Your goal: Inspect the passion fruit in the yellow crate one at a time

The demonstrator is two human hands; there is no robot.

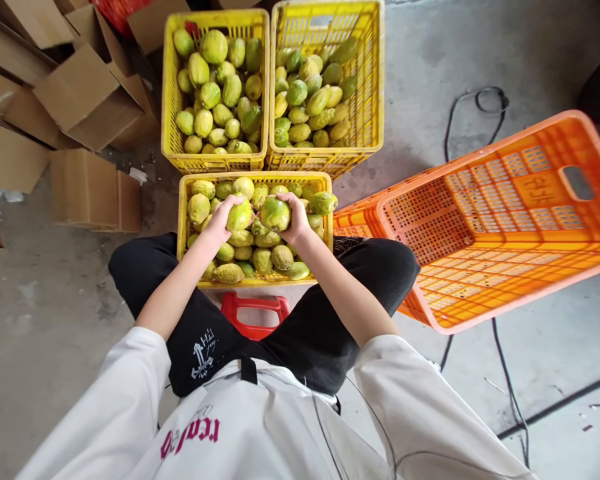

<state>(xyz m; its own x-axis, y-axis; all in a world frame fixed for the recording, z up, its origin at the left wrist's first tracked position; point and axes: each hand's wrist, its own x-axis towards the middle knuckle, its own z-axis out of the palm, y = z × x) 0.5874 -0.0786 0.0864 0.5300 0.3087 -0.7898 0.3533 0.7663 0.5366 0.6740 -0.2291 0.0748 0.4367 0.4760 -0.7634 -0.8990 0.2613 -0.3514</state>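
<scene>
Between my knees stands a yellow plastic crate [255, 283] filled with green-yellow papayas [263, 260]. Above its left half, my left hand [219, 223] is wrapped round a yellowish papaya [239, 217]. My right hand [297, 219] grips a rounder, greener papaya [275, 215] beside it. The two held fruits are close together, and other papayas lie directly beneath and around them. One long papaya [323, 203] rests over the crate's right rim.
Two taller yellow crates, left [167, 100] and right [379, 100], hold more papayas beyond. An orange crate [520, 187] lies tilted at right. Cardboard boxes [80, 87] are piled at left. A black cable [510, 387] crosses the floor; a red stool [255, 329] shows between my legs.
</scene>
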